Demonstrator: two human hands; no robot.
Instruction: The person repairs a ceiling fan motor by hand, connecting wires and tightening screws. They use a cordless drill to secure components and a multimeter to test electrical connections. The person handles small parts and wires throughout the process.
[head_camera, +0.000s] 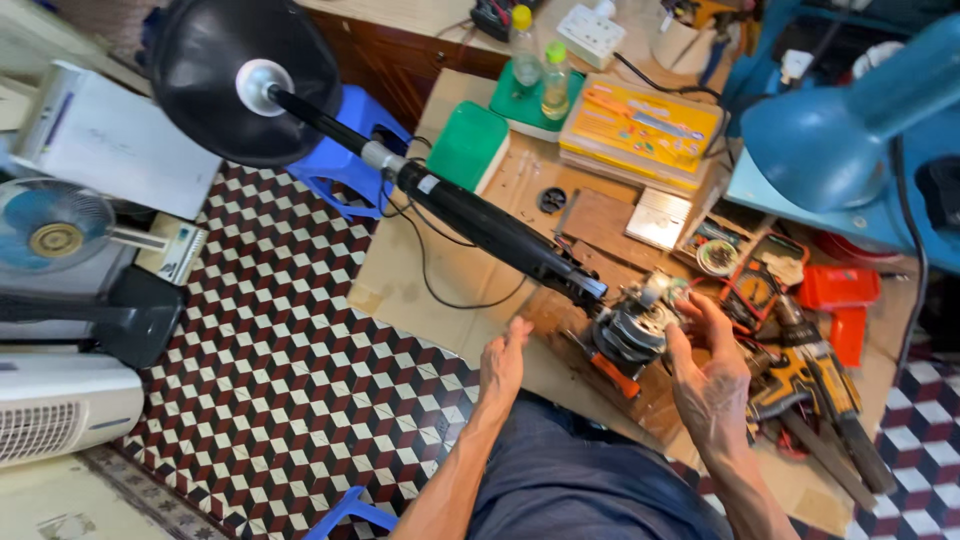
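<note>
A stand fan lies on its side: round black base (215, 95) at the upper left, black pole (480, 220) running down-right to the bare motor (632, 328). My right hand (705, 375) grips the motor from the right, fingers curled over its top end. My left hand (503, 362) hovers just left of the motor with fingers together and flat, holding nothing. The motor rests over a wooden board (650, 400) on a sheet of cardboard (420, 280). My dark-trousered leg (570, 480) is below.
A yellow power drill (805, 375), an orange tool (840, 300) and a multimeter (755, 285) lie right of the motor. A green box (468, 148), two bottles (540, 70) and a yellow case (640, 125) sit beyond. A blue stool (340, 165), fans (55, 230) and a blue lamp (840, 130) surround the patterned tile floor.
</note>
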